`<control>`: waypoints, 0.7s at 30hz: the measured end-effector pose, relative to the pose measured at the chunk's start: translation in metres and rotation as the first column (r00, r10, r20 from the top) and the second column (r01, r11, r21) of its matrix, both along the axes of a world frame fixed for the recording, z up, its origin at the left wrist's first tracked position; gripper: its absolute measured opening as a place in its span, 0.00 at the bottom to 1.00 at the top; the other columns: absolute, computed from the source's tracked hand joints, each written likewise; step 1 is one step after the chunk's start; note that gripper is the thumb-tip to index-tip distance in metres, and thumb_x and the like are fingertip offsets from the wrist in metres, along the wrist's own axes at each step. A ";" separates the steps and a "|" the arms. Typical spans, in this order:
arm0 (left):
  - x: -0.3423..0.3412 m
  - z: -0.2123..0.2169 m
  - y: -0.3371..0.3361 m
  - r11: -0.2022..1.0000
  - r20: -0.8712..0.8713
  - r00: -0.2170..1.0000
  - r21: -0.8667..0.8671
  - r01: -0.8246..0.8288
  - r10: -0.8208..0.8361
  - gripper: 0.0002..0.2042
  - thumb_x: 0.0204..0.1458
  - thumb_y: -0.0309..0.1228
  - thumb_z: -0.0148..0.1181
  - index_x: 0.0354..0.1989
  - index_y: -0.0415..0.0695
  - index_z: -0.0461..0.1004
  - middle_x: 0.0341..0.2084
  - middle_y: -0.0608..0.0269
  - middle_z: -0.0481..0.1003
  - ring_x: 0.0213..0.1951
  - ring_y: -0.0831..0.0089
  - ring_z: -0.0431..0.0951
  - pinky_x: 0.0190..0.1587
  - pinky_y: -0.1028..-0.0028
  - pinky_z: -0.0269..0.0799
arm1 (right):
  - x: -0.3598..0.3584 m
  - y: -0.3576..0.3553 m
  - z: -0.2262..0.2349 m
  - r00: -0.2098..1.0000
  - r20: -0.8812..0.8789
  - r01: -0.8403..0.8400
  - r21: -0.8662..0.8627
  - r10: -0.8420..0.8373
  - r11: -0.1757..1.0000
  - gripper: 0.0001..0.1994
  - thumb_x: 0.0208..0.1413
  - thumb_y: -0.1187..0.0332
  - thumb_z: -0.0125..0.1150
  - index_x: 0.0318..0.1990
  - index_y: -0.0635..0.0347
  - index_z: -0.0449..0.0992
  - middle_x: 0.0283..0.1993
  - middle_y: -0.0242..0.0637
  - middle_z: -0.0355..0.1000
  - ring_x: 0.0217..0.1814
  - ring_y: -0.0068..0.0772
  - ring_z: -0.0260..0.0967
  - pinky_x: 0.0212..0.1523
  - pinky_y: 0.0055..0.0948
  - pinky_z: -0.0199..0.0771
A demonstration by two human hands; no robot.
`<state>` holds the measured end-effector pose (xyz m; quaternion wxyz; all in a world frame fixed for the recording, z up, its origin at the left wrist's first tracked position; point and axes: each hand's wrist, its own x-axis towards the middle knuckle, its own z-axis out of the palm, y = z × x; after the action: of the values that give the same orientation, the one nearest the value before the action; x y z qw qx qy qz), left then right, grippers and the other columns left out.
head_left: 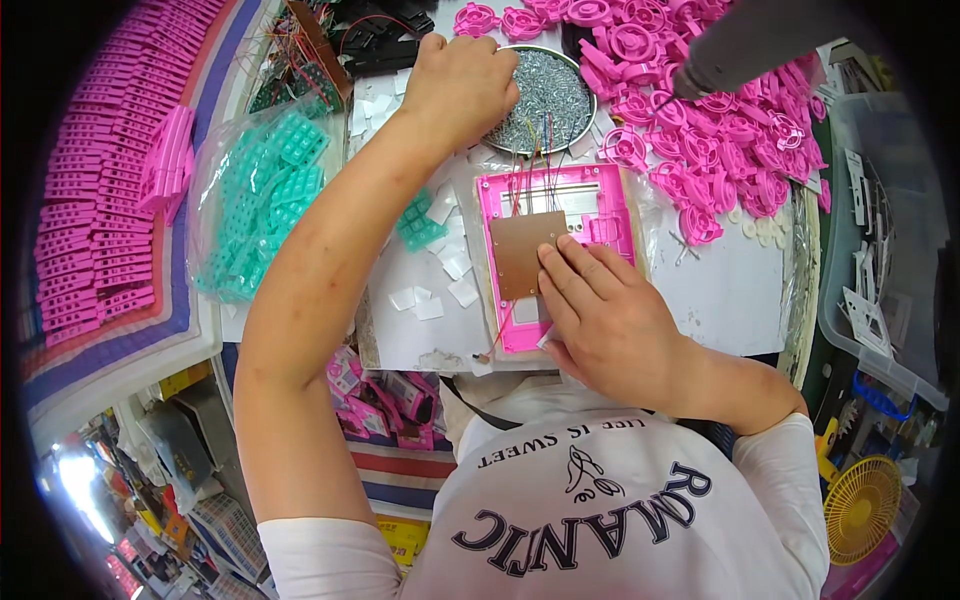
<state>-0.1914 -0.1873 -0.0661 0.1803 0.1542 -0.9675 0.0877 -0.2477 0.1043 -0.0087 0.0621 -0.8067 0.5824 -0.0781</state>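
Note:
My right hand [620, 330] lies over a pink plastic casing [628, 240]. Its outstretched fingers rest flat on a brown circuit board [520, 250] set in the casing, and the thumb is near the casing's lower edge. Thin coloured wires run from the board's top; another hangs out at the lower left. Farther off, my left hand [460, 90] is at the left side of a round dish [594, 88] of small silvery screws [545, 105]. Its fingers are curled in and the fingertips are hidden, so anything they pinch cannot be made out.
Pink ring-shaped parts [700, 140] pile up at the far right, below a hanging grey power screwdriver [730, 50]. A clear bag of green keypads [285, 200] lies left, beyond it stacked pink pieces [100, 180]. White paper squares [455, 260] scatter near the casing. A clear bin [870, 330] stands right.

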 end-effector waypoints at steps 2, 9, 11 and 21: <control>-0.001 0.010 -0.003 0.994 0.092 0.991 0.049 -0.097 0.093 0.10 0.60 0.38 0.57 0.33 0.46 0.79 0.33 0.61 0.79 0.42 0.61 0.80 0.47 0.55 0.65 | 0.001 0.002 0.000 0.999 -0.029 0.019 0.025 -0.019 1.000 0.30 0.52 0.58 0.67 0.57 0.74 0.75 0.67 0.59 0.68 0.71 0.56 0.63 0.71 0.50 0.61; 0.050 0.065 0.066 0.880 -0.180 0.981 0.474 0.017 0.078 0.05 0.59 0.31 0.61 0.37 0.43 0.79 0.35 0.58 0.82 0.41 0.61 0.81 0.52 0.56 0.65 | -0.004 0.004 0.001 0.998 0.043 0.036 0.060 -0.038 0.998 0.33 0.50 0.59 0.70 0.59 0.75 0.73 0.70 0.57 0.64 0.73 0.56 0.61 0.73 0.50 0.59; 0.088 0.075 0.126 0.743 -0.127 0.991 0.668 0.052 0.045 0.05 0.56 0.27 0.64 0.40 0.43 0.80 0.41 0.58 0.83 0.45 0.62 0.82 0.58 0.54 0.63 | -0.004 0.005 0.000 0.995 0.090 0.044 0.069 -0.050 0.997 0.33 0.50 0.59 0.70 0.59 0.74 0.73 0.70 0.57 0.64 0.73 0.57 0.60 0.72 0.51 0.60; 0.125 0.023 0.199 0.775 -0.183 0.977 0.631 0.032 0.108 0.06 0.54 0.25 0.67 0.35 0.46 0.75 0.52 0.62 0.82 0.56 0.67 0.82 0.66 0.54 0.54 | -0.169 -0.019 0.077 0.582 0.811 0.649 -0.508 0.060 0.566 0.16 0.60 0.75 0.63 0.55 0.71 0.76 0.46 0.45 0.81 0.44 0.31 0.80 0.47 0.30 0.80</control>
<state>-0.0662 0.0113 -0.0433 0.2168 0.2337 -0.9131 -0.2544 -0.4168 0.0857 0.0679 -0.0675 -0.5140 0.5479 -0.6566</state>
